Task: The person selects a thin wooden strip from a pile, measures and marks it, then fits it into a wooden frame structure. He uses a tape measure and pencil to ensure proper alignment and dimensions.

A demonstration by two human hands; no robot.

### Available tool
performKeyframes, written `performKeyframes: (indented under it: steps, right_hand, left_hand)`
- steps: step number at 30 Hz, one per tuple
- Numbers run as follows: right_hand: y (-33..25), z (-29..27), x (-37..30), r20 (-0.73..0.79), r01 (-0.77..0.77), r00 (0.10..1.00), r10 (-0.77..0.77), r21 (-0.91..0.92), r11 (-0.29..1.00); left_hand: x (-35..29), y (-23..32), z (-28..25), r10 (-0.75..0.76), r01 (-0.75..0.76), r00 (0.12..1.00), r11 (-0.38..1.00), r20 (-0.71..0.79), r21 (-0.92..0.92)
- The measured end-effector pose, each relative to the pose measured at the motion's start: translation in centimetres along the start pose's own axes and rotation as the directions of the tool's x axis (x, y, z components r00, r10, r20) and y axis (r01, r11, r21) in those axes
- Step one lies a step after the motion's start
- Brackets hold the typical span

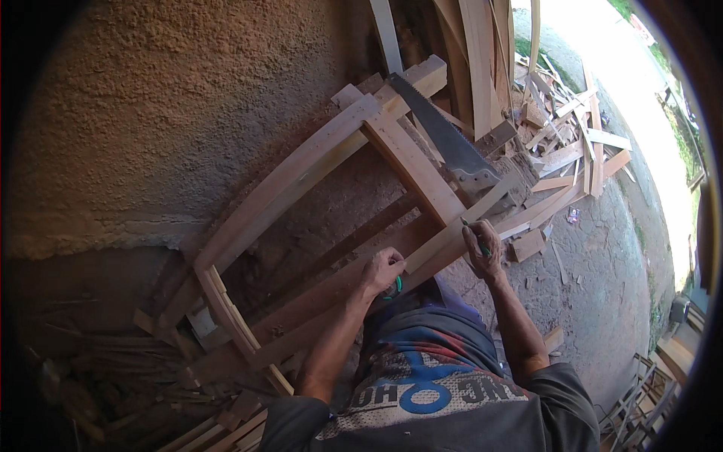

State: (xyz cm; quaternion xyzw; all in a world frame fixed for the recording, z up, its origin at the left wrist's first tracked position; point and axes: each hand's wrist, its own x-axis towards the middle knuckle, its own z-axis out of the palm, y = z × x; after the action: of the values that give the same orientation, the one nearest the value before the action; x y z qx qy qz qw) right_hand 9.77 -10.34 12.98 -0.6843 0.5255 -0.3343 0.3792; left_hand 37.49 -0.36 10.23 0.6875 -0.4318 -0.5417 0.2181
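A rectangular wooden frame (422, 169) of pale planks lies in front of me. My left hand (382, 269) is closed at its near rail (435, 247), around a dark and green tape measure (395, 288) mostly hidden under the palm. Further right along that rail, my right hand (483, 248) is closed on a slim green pencil (465, 223), its end poking out above the fingers. Beyond the right hand, a handsaw (440, 132) rests across the frame's right end, its blade pointing away and its grip toward me.
A rough brown wall (151, 113) rises on the left. Planks (476, 60) lean upright at the back. Scrap wood (565, 128) is heaped at the far right, with more offcuts (120, 358) at the lower left. Concrete floor (602, 248) spreads to the right.
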Motion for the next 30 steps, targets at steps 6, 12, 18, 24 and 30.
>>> performKeyframes:
  steps: [6,12,18,24,30]
  right_hand:
    - [-3.7,3.1,-5.9,0.217,0.06,0.972,-0.088,0.135,0.989]
    - [-3.9,6.3,-8.4,0.345,0.037,0.933,-0.106,0.202,0.979]
    - [-2.1,8.9,-9.5,0.313,-0.015,0.948,-0.052,0.208,0.978]
    - [-2.3,9.9,-9.6,0.259,0.056,0.961,-0.096,0.158,0.986]
    - [-2.0,10.3,-9.4,0.224,0.124,0.964,-0.146,0.109,0.986]
  left_hand:
    - [-5.3,1.7,1.1,-0.001,0.029,0.997,0.933,-0.079,0.358]
    - [-7.3,0.6,1.1,-0.048,0.113,0.978,0.938,-0.201,0.327]
    - [-7.6,0.6,2.4,0.016,0.065,0.96,0.959,-0.279,0.277]
    - [-7.7,0.4,2.4,0.024,0.076,0.953,0.946,-0.302,0.315]
    - [-7.8,0.0,2.5,0.066,0.043,0.949,0.942,-0.309,0.333]
